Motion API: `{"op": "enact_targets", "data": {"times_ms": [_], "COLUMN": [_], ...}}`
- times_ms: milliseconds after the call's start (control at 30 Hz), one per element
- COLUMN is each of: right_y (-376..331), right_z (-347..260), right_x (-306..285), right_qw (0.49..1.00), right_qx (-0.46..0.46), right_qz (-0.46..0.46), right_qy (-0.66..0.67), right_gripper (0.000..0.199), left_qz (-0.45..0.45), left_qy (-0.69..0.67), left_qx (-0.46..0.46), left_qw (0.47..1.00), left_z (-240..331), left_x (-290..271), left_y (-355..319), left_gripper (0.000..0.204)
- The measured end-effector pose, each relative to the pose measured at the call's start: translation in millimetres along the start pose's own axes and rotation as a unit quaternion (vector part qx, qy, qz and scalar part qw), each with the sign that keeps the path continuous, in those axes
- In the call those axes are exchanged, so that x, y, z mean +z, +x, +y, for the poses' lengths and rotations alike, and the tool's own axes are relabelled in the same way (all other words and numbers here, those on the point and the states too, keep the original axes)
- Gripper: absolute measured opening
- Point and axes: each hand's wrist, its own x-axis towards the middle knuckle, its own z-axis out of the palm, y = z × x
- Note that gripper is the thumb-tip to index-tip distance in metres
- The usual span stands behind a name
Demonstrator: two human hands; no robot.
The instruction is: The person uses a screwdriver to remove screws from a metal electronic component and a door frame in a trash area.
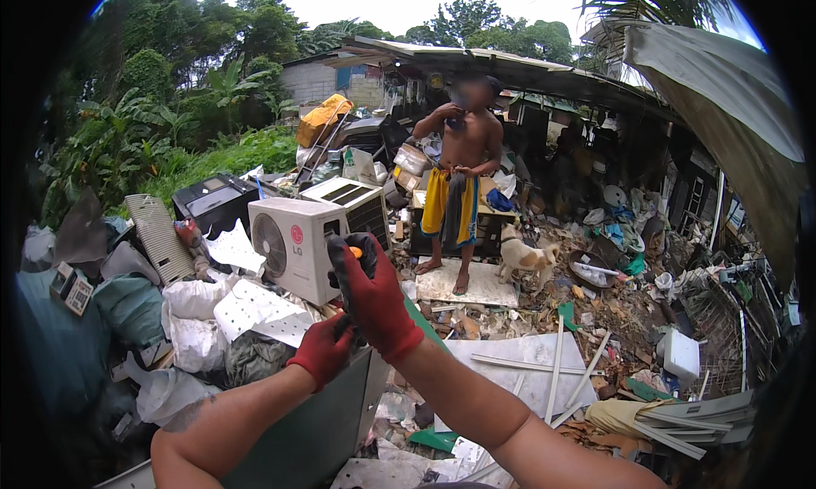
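My right hand (pixel 379 300), in a red glove with black-coated fingers, is raised in front of a white air-conditioner outdoor unit (pixel 293 247). Its fingers are curled around a small orange-ended thing (pixel 356 252), mostly hidden by the glove. Just below and to the left, my left hand (pixel 325 350) wears a matching glove. Its fingers are closed, and whatever they hold is hidden. Both hands are above a large grey-green appliance casing (pixel 293 434) with a pale metal edge.
A person in yellow shorts (pixel 455 175) stands on a pale board (pixel 476 282) beside a white-and-brown dog (pixel 525 255). White sacks (pixel 194 340) and perforated sheet (pixel 262 309) lie left. Pale strips (pixel 557 366) cross a flat panel at right. Scrap covers much of the ground.
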Motion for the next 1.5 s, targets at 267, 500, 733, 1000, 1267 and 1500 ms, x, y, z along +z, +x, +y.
{"op": "enact_targets", "data": {"times_ms": [267,500,733,1000,1267,1500], "right_y": [6.1,46.5,-0.4,65.3,8.9,51.2], "right_z": [-7.5,3.0,20.7,9.9,19.5,2.0], "right_x": [8.2,-32.7,3.6,-55.6,16.7,-41.1], "right_qw": [0.996,0.952,0.991,0.871,0.986,0.899], "right_qx": [0.069,0.163,-0.071,0.253,-0.097,0.166], "right_qz": [-0.013,-0.226,0.109,-0.331,0.137,-0.319], "right_qy": [0.045,0.123,-0.008,0.262,0.005,0.251], "right_gripper": [0.03,0.032,0.028,0.037,0.03,0.031], "left_qz": [0.0,0.003,-0.019,-0.011,0.024,0.01], "left_qy": [-0.004,-0.105,-0.06,-0.07,0.024,0.008], "left_qx": [0.067,0.028,0.054,0.006,0.031,0.02], "left_qw": [0.998,0.994,0.997,0.997,0.999,1.0], "left_z": [0.4,-0.3,-5.0,-16.9,-8.2,0.8], "left_x": [-8.5,-2.4,0.2,4.6,-3.8,4.5], "left_y": [-6.3,4.2,-0.5,16.8,1.4,12.4], "left_gripper": [0.027,0.024,0.023,0.025,0.022,0.022]}}
